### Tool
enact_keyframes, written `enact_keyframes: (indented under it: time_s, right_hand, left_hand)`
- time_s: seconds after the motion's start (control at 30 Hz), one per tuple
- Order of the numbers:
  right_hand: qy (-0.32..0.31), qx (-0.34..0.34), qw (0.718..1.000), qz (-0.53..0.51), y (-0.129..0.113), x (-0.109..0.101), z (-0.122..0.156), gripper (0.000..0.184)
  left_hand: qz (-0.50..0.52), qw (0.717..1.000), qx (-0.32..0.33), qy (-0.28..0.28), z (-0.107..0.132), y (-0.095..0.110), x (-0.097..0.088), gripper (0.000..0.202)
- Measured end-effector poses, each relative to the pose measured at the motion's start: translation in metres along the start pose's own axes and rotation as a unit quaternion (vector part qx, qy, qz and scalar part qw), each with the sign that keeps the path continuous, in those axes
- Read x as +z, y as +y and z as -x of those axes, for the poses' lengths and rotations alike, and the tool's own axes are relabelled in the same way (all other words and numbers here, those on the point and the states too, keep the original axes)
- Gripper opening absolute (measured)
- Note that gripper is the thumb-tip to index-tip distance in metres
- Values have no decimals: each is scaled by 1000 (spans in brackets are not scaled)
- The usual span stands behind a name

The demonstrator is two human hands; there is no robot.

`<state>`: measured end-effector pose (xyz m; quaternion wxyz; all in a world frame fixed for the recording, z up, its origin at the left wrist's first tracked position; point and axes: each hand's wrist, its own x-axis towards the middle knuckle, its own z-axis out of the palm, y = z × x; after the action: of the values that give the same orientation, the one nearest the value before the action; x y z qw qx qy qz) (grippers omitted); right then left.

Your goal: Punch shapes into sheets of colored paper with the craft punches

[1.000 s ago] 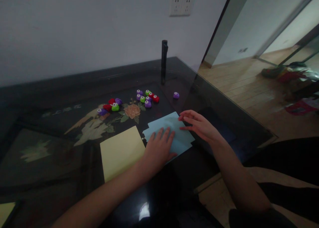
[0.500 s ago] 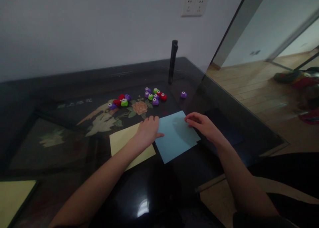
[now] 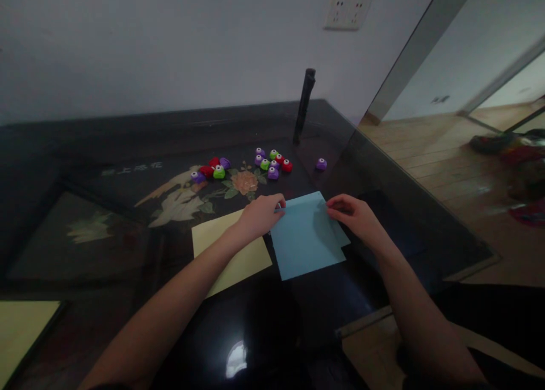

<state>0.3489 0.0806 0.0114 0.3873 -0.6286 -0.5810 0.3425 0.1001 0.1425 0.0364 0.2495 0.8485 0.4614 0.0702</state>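
Note:
A light blue paper sheet (image 3: 306, 239) lies on the dark glass table (image 3: 106, 151) in front of me. My left hand (image 3: 260, 213) pinches its far left corner, fingers curled closed on the edge. On the paper's far right edge, my right hand (image 3: 355, 217) grips with fingers bent. A yellow sheet (image 3: 230, 251) lies just left of the blue one, partly under my left wrist.
Several small red, green and purple paper punches (image 3: 268, 163) sit in two clusters behind the sheets, one purple punch (image 3: 321, 163) apart at the right. A black upright post (image 3: 304, 106) stands at the back. Another yellow sheet (image 3: 21, 327) lies at the front left. The table's edge runs along the right.
My left hand left the middle of the blue paper and now holds its far left corner. My right hand closed on the right edge. The blue sheets were squared together.

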Motion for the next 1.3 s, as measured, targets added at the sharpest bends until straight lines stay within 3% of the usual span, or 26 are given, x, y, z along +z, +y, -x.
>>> enact_keyframes:
  time_s: [0.17, 0.3, 0.47, 0.6, 0.8, 0.93, 1.13, 1.3]
  right_hand:
    - [-6, 12, 1000, 19, -2, -1, 1, 19]
    - [-9, 7, 1000, 13, -3, -4, 0, 16]
    - [15, 19, 1000, 6, 1, -16, -2, 17]
    - [43, 35, 998, -31, 5, -21, -2, 22]
    - [1, 52, 998, -21, 5, -16, -4, 24]
    - [-20, 47, 999, -1, 8, -12, -5, 24]
    - [-10, 40, 995, 91, 11, -10, -4, 23]
    - [8, 39, 979, 198, 5, -6, -4, 16]
  left_hand:
    - [113, 993, 17, 12, -15, -16, 4, 9]
    - [139, 989, 26, 44, -16, -20, 4, 14]
    - [97, 989, 42, 99, -11, -20, -13, 19]
    - [29, 993, 64, 91, 3, -11, -30, 16]
    - [-68, 992, 90, 60, 46, -4, -24, 15]
    - [-129, 987, 62, 70, 82, -36, -17, 19]
    - [-99, 987, -1, 128, 120, -97, -13, 23]
    - [-97, 984, -29, 150, 125, -112, -18, 27]
